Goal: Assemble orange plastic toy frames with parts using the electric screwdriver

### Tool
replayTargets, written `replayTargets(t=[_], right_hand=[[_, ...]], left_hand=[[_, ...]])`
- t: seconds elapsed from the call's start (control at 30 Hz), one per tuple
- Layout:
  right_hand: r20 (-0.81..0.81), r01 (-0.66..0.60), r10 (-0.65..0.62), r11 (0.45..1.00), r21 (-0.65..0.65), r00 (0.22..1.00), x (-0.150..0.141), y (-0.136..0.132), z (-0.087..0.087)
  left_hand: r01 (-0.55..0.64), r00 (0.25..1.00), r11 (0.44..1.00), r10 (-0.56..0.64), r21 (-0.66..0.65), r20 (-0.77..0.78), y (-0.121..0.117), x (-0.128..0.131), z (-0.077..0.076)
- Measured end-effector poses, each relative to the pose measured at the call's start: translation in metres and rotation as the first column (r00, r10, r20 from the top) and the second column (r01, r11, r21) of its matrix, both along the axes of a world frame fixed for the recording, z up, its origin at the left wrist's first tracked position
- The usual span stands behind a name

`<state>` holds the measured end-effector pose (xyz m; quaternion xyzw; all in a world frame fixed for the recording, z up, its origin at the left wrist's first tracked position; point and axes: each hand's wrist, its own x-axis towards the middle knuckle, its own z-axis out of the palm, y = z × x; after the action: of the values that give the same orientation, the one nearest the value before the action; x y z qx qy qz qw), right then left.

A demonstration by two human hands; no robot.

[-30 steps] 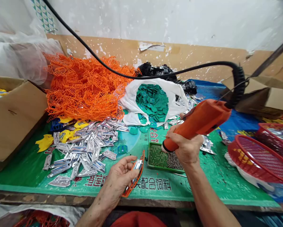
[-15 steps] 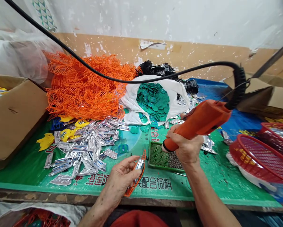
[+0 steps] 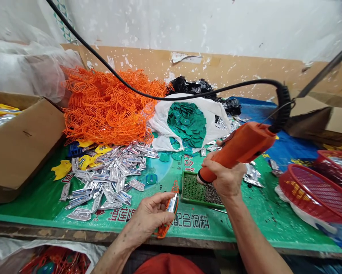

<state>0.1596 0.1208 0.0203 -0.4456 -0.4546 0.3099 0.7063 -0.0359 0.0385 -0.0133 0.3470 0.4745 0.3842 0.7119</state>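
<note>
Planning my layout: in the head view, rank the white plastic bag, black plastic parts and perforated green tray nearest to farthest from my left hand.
1. Perforated green tray, to the right of the left hand.
2. White plastic bag, farther back.
3. Black plastic parts, behind the bag.

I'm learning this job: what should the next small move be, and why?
Perhaps lower the orange tool onto the small metal pieces in the green tray: the right hand aims it there, while the left hand holds a silver piece and orange frame nearby.
</note>
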Motion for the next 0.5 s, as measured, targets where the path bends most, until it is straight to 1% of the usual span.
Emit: replayTargets(t=[0.13, 0.2, 0.3, 0.4, 0.5], right_hand=[[-0.053, -0.005, 0.007, 1.0, 0.022, 0.999, 0.002, 0.001, 0.004], [-0.107, -0.004, 0.009, 0.999, 0.052, 0.994, 0.002, -0.001, 0.012], [-0.185, -0.037, 0.052, 0.996, 0.084, 0.981, 0.0, -0.012, 0.03], [-0.233, -0.141, 0.16, 0.985, 0.097, 0.959, -0.008, -0.031, 0.047], [-0.259, -0.261, 0.283, 0.958, 0.117, 0.923, -0.02, -0.05, 0.056]], left_hand=[[-0.055, 0.997, 0.998, 0.055, -0.003, -0.055, -0.001, 0.0, -0.003], [-0.053, 0.996, 0.999, 0.053, 0.003, -0.074, -0.002, 0.001, -0.004], [-0.037, 0.994, 0.999, 0.039, 0.017, -0.098, -0.003, 0.002, -0.004], [-0.055, 0.994, 0.998, 0.055, 0.005, -0.098, -0.003, 0.005, -0.003], [-0.083, 0.995, 0.997, 0.083, 0.006, -0.051, -0.003, 0.006, -0.002]])
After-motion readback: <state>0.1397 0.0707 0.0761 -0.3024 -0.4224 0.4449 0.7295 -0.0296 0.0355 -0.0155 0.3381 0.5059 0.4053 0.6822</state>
